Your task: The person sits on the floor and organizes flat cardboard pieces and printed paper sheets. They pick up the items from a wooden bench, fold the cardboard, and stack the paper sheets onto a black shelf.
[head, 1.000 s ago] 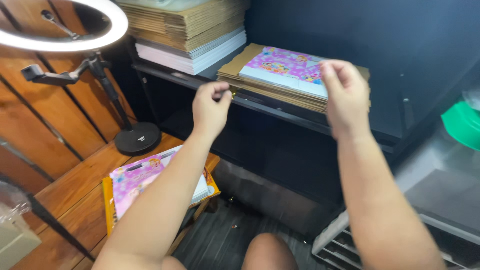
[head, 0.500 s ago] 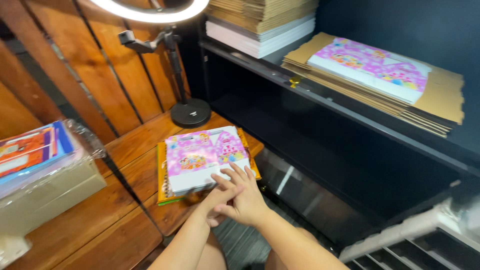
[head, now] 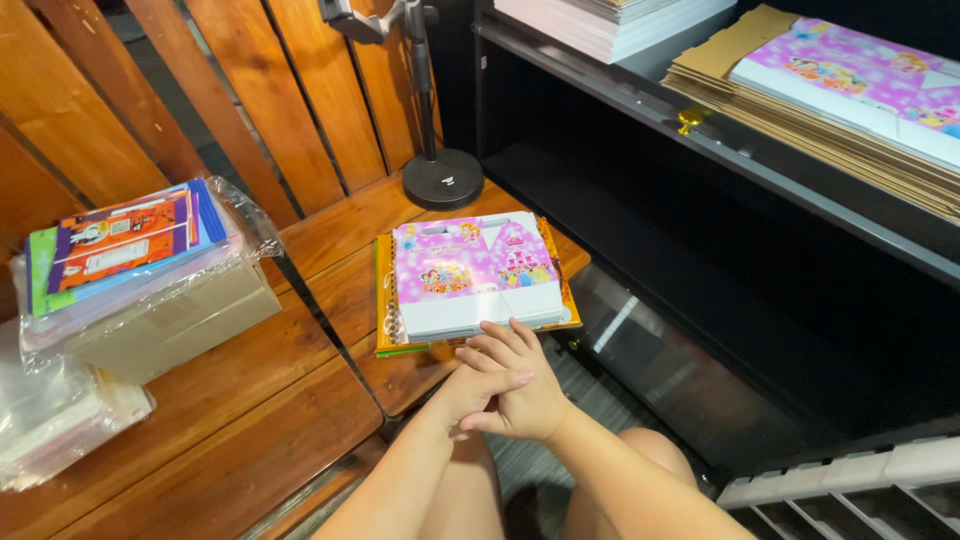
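Note:
A flat pink printed carton [head: 470, 270] lies on a thin orange and yellow stack [head: 383, 300] on the wooden bench [head: 330, 240]. My left hand [head: 475, 375] and my right hand [head: 530, 405] rest together at the carton's near edge, one against the other. The fingertips touch the carton's white front strip. Neither hand holds anything. A second pink carton [head: 860, 80] lies on a pile of brown cardboard sheets [head: 720, 70] on the black shelf at the upper right.
A plastic-wrapped bundle of colourful booklets [head: 130, 260] stands on the bench to the left. The round black base of a lamp stand [head: 443, 180] sits behind the carton. White sheets [head: 600, 20] are stacked on the shelf. A pale plastic crate [head: 850, 490] is at the lower right.
Both hands came down from the shelf stack to the bench. They now meet at the near edge of the pink carton, and my view has tilted down and left.

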